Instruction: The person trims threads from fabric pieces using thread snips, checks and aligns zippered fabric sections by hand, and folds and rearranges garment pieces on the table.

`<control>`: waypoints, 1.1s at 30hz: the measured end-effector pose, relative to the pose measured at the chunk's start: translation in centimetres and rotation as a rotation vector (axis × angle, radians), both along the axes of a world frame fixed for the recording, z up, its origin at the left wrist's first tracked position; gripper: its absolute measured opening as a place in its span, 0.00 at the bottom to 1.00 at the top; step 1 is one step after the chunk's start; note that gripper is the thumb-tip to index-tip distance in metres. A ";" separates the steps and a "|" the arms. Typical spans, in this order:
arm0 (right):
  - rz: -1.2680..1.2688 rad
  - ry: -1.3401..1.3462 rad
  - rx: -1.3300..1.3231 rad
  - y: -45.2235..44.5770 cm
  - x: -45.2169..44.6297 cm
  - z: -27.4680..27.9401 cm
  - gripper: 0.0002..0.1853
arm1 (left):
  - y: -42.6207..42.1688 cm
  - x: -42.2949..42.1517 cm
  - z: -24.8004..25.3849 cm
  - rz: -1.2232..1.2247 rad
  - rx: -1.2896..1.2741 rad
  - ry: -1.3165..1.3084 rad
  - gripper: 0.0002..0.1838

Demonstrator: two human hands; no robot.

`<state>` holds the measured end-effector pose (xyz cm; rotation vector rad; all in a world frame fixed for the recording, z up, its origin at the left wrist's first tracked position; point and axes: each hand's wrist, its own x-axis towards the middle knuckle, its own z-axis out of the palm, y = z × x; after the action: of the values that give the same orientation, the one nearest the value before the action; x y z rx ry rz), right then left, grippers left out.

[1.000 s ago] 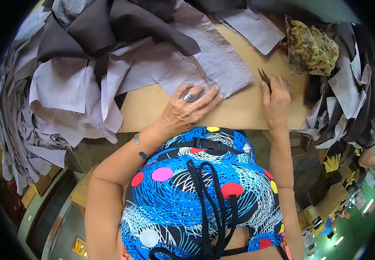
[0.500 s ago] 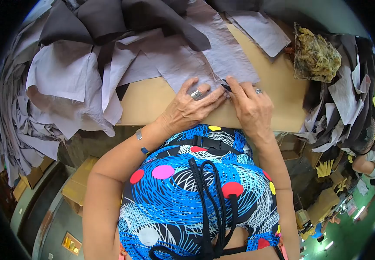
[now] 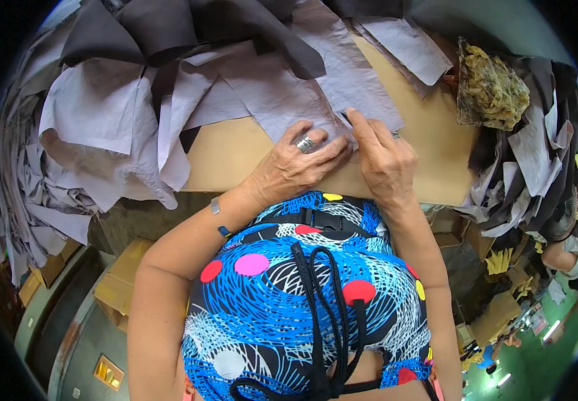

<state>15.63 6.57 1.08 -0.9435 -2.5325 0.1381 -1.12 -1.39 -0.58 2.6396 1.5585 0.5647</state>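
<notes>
Lilac fabric [image 3: 277, 97] lies on the tan desk [image 3: 446, 160], its near end under the left hand [image 3: 296, 158], whose bent fingers rest on it; whether they also pinch it, I cannot tell. Just beside, the right hand [image 3: 386, 160] grasps a slim dark tool [image 3: 346, 119] between its fingers, over the fabric.

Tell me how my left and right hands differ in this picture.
The left hand rests extended fingers on pale cloth, while the right hand pinches a small dark tool. The left forearm wears a silver band and a dark band; the right forearm shows none. The left hand's ring shows plainly; the right hand's ring is only partly visible. Both hands are at the cloth.
</notes>
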 end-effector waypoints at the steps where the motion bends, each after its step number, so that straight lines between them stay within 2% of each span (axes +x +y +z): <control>1: -0.012 0.035 -0.012 0.1 -0.1 -0.1 0.20 | 0.0 0.0 0.0 0.000 0.003 -0.002 0.23; 5: 0.010 0.026 -0.024 0.0 0.3 0.4 0.21 | 0.0 0.0 0.2 0.000 -0.006 -0.010 0.23; 11: 0.041 -0.125 0.005 -0.5 0.5 0.4 0.21 | 0.1 0.0 0.3 -0.008 -0.013 -0.027 0.21; 21: 0.004 -0.089 0.036 0.4 -1.4 -0.1 0.21 | 0.3 0.2 0.0 -0.044 -0.005 -0.098 0.14; 33: 0.013 -0.059 0.046 2.2 -4.3 0.1 0.20 | 0.3 0.0 -0.3 -0.057 -0.030 -0.106 0.14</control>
<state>11.34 8.79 1.14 -0.9260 -2.5841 0.0561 -1.10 -1.07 -0.87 2.5766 1.4468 0.6609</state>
